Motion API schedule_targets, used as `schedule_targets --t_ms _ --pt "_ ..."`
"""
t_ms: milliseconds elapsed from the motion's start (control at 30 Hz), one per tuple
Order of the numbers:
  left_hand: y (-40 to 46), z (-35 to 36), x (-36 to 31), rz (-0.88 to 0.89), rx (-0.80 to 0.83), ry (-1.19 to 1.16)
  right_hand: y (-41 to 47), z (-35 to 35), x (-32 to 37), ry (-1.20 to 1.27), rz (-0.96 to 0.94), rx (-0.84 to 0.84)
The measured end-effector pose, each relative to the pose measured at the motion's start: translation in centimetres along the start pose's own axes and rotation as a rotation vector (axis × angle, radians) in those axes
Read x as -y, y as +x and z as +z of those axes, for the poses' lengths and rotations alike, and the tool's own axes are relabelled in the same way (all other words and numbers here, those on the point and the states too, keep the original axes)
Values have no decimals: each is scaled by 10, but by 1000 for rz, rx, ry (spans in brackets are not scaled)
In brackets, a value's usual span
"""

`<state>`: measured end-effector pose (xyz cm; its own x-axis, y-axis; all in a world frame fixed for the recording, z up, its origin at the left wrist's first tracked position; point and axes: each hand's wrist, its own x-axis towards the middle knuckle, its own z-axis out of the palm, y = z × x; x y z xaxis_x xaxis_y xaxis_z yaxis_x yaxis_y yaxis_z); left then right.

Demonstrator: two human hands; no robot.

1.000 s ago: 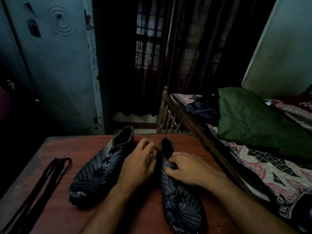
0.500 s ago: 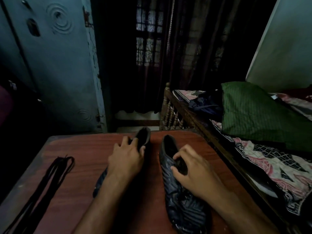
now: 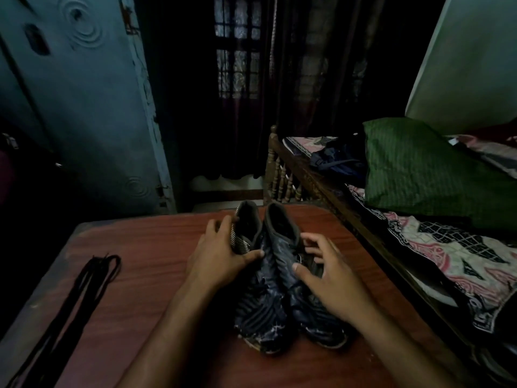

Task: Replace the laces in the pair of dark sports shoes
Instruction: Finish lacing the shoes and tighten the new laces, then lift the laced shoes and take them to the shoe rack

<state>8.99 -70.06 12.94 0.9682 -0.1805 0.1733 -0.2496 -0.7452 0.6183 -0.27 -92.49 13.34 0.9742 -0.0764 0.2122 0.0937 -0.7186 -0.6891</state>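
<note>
Dark sports shoes (image 3: 275, 278) sit side by side on a wooden table (image 3: 145, 247). Left hand (image 3: 223, 256) grips the left shoe; right hand (image 3: 327, 275) rests loosely spread on the right. No readable writing.

Quantities present: two dark sports shoes (image 3: 268, 278), one bundle of black laces (image 3: 81, 298), two hands (image 3: 221, 256), one green pillow (image 3: 419, 169).

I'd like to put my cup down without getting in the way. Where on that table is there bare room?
Bare wood lies between the black laces near the table left edge and the left hand, and along the far edge left of the shoes. The middle is crowded: both shoes side by side, right hand on them.
</note>
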Motion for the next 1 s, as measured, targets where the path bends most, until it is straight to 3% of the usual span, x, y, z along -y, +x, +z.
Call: schedule_targets --t_ms 167,300,433,567,1000 --pt "-9 3 -1 2 -45 -23 -17 2 4 -120 -31 191" --pt "-51 -3 2 -5 -125 -236 -28 -5 9 -92 -36 114" --pt "-103 6 5 -45 -55 -36 -66 6 -4 -92 -21 49" --pt "-99 18 2 -23 39 186 -68 21 -9 -60 7 36" --pt "-41 17 17 -19 68 235 -18 37 -1 -25 5 7"
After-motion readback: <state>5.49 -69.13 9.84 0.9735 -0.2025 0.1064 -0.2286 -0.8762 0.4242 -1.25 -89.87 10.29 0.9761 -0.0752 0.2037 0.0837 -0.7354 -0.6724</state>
